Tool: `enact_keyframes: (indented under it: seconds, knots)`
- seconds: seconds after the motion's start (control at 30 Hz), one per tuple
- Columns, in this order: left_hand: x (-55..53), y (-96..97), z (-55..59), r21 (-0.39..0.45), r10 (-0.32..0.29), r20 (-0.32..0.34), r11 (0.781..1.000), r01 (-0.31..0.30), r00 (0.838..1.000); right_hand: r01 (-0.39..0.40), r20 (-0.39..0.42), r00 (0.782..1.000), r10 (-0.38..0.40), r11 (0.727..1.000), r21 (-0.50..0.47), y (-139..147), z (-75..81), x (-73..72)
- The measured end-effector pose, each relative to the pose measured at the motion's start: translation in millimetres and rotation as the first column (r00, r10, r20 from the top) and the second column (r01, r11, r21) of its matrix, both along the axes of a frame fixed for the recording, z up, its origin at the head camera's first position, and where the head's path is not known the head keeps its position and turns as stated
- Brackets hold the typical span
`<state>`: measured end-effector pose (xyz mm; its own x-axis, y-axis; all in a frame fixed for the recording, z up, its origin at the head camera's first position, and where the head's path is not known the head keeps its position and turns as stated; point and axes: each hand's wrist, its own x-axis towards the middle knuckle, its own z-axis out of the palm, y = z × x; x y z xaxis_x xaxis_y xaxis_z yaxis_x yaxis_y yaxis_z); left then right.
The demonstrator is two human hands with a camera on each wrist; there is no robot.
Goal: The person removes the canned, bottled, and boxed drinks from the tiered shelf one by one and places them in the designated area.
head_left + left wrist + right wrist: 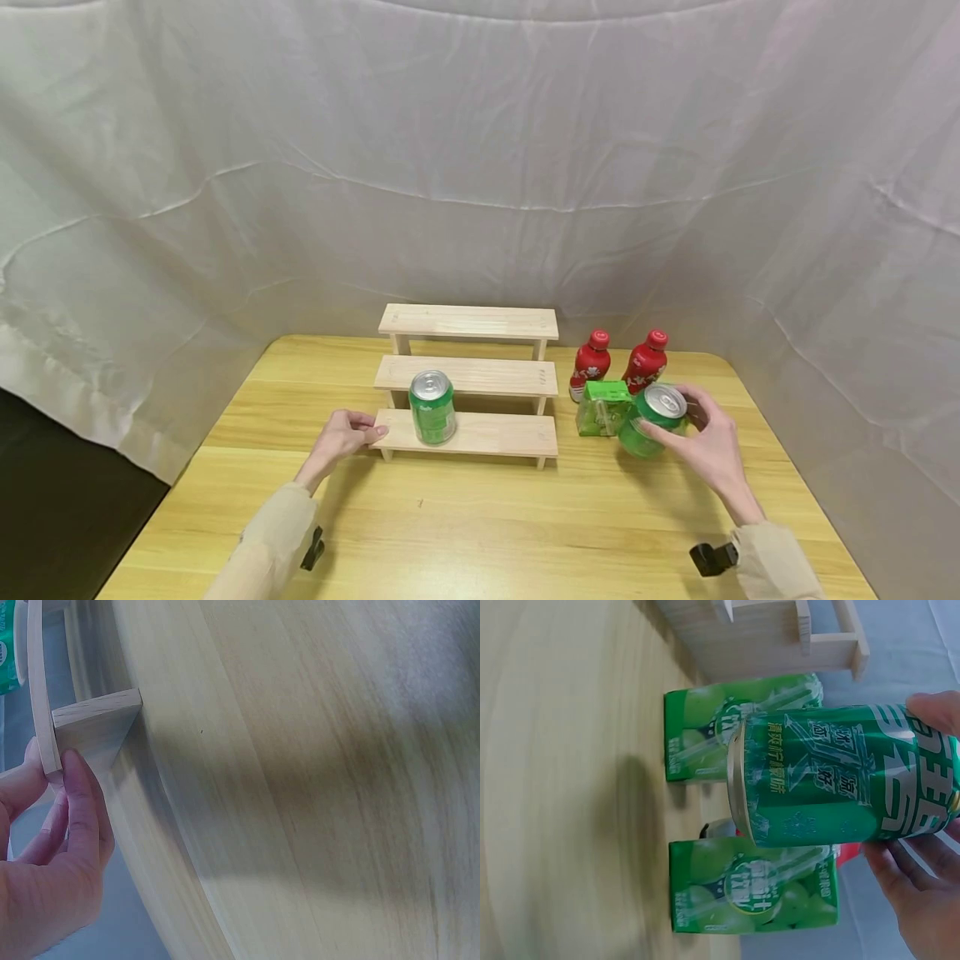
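Note:
My right hand [708, 437] grips a green soda can [651, 421] around its side. In the right wrist view the can [817, 776] shows its printed label, with its base above the tabletop. My left hand [341, 437] pinches the left end of the lowest board of a three-step wooden shelf [495, 435]; in the left wrist view, thumb and fingers lie on either face of that board [41, 697]. A second green can [432, 408] stands upright on this lowest step, left of its middle.
Green juice boxes [754, 889] stand behind the held can, one [697, 735] partly covered by it. Two red bottles [591, 365] [647, 362] are farther back. The wooden table [480, 525] meets a pale curtain [480, 167] behind and at the sides.

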<state>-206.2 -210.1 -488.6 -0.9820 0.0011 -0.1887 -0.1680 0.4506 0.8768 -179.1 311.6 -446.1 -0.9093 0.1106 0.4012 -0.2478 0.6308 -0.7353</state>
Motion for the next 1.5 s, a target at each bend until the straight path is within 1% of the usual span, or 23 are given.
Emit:
enact_keyframes:
  seconds: [0.27, 0.53, 0.73, 0.93, 1.13, 1.27, 1.37, 1.5]
  knots:
    - [0.0, 1.6, 0.3, -0.001, 0.008, 0.001, 1.0, -0.008, 1.0, 0.054, 0.067, 0.996, -0.055, 0.998, 0.009, 7, -4.1, 1.6]
    - [-1.6, 2.3, 0.2, -0.027, 0.018, -0.003, 0.999, -0.019, 1.0, 0.132, 0.16, 0.978, -0.132, 0.991, 0.013, 18, -7.3, 4.9]
    - [-3.1, 2.1, -0.6, -0.044, 0.025, 0.007, 0.999, -0.025, 1.0, 0.149, 0.156, 0.977, -0.148, 0.989, 0.003, 25, -10.6, 6.9]
    - [-2.6, 2.1, -0.5, -0.044, 0.025, 0.01, 0.999, -0.025, 1.0, 0.184, 0.175, 0.967, -0.187, 0.982, 0.037, 30, -14.6, 8.3]
    - [-2.3, 2.5, -0.9, -0.045, 0.031, 0.015, 0.999, -0.03, 0.999, 0.16, 0.182, 0.969, -0.17, 0.985, 0.066, 35, -20.0, 9.5]
    - [-1.8, 2.9, -0.6, -0.043, 0.028, 0.021, 0.999, -0.027, 0.999, 0.139, 0.218, 0.963, -0.157, 0.986, 0.094, 37, -25.4, 11.1]
    - [-1.9, 2.7, -0.6, -0.044, 0.028, 0.021, 0.999, -0.027, 0.999, 0.128, 0.245, 0.958, -0.148, 0.987, 0.096, 37, -28.5, 12.1]
    - [-1.8, 2.1, 0.2, -0.051, 0.032, 0.02, 0.998, -0.031, 0.999, 0.106, 0.253, 0.959, -0.127, 0.99, 0.095, 38, -29.9, 11.1]
